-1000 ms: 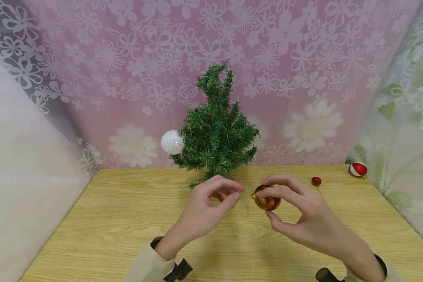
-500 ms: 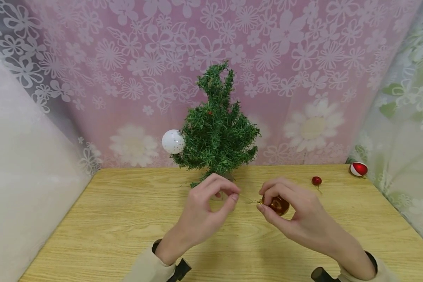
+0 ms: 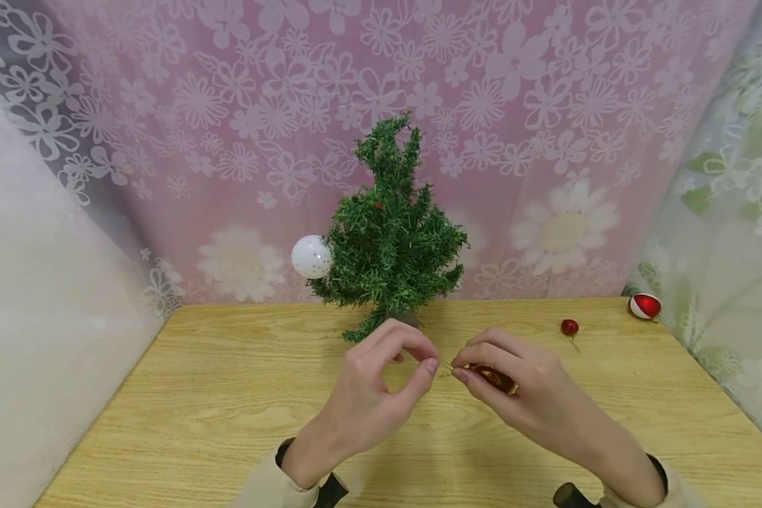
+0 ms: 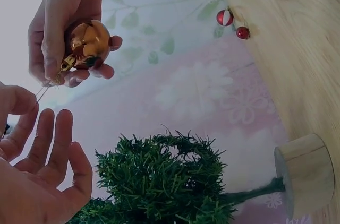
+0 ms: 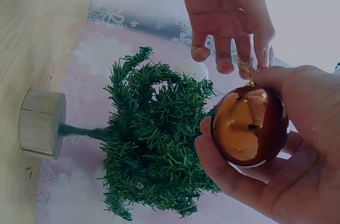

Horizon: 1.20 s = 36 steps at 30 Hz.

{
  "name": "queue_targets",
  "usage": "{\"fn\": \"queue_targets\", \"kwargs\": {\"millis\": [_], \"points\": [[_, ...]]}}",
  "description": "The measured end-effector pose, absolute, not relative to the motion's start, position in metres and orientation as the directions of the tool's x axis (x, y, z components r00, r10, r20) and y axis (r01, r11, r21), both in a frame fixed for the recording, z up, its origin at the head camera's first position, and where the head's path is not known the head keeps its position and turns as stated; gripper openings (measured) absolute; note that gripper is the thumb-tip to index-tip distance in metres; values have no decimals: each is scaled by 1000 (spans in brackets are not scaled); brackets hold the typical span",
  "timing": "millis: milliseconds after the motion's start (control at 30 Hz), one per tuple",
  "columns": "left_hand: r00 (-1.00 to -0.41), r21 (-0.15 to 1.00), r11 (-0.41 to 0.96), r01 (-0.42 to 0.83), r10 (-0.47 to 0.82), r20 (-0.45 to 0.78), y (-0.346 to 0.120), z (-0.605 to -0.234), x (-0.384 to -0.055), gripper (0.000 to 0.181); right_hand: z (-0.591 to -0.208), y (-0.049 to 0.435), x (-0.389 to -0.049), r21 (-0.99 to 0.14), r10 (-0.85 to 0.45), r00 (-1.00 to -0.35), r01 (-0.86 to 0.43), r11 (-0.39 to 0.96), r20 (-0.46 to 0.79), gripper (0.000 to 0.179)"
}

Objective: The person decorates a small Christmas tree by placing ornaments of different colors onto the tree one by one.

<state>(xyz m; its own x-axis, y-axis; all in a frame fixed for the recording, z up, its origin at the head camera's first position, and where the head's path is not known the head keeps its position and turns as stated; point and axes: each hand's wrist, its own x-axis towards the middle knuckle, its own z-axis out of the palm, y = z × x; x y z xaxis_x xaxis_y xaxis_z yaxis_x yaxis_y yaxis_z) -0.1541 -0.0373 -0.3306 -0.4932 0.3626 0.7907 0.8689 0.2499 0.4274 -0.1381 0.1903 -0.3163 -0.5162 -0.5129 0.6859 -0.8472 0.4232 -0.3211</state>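
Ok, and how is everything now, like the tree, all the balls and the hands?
Gold ball, held, not hung
Gold thread, running between the hands
Right hand, gripping the gold ball
Left hand, pinching the thread
Tree, standing upright
White ball, against the tree's left side, off the table
Small red ball, lying on the table
Red-and-white ball, resting at the far right corner

Floral curtains point(image 3: 482, 77) behind and beside a wooden table point(image 3: 184, 416) form a nook.
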Motion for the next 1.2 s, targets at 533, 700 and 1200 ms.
{"fn": "queue_targets", "kwargs": {"millis": [533,700,1200], "points": [[-491,315,415,853,438,753,-49,-321,-157,10,-319,181,-143,-272,-431,-470,-854,444,770,13],[-501,346,389,854,432,750,-52,-309,-157,9,-316,179,-147,-274,-399,-457,-857,437,795,11],[-643,568,303,765,322,695,-55,-276,-177,8,-286,161,-173,-307,-325,-460,-852,425,826,10]]}}
